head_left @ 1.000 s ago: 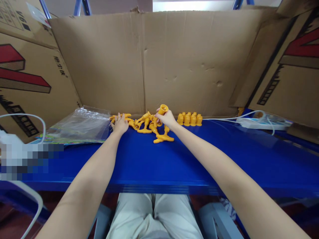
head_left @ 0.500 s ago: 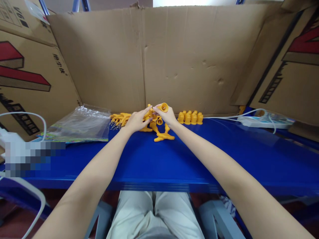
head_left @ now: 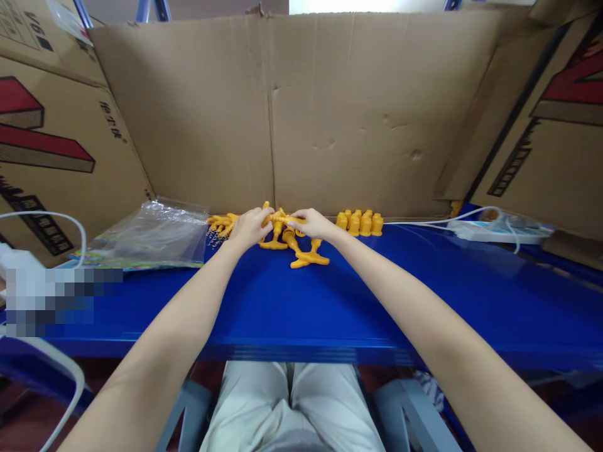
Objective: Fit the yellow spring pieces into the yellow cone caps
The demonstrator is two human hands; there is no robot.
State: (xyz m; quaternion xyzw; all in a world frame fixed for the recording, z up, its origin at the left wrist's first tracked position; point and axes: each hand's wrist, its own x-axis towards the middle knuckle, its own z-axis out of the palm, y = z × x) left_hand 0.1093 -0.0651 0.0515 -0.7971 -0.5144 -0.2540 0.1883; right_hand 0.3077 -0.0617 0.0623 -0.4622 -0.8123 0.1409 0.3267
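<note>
1. Left hand (head_left: 252,227) and right hand (head_left: 311,223): near each other, not touching. I read both as closed on a yellow piece (head_left: 279,218) bridging the gap above the worktop; can't tell from my feed if it's one part or two meeting.
2. Nearest my camera: pale trousers (head_left: 287,408), bottom of view, past the front edge of the blue worktop (head_left: 306,307).
3. Clear bags (head_left: 155,242) lie flat, left side, next to my left forearm.
4. Yellow handles (head_left: 311,258) lie crossed, a bit nearer than the right hand.
5. Stemmed yellow part (head_left: 273,245) sits under the held piece; overlaps there, no clean count from me.
6. Thin metal bits (head_left: 215,239) left of the left hand, too small for me to name; yellow pile (head_left: 220,223) just behind, partly covered.
7. White power strip (head_left: 504,233), far right, cabled.
8. Yellow caps (head_left: 360,224) upright in a tight block, right of the right hand.
9. Cardboard panel (head_left: 353,113) stands behind it all.
</note>
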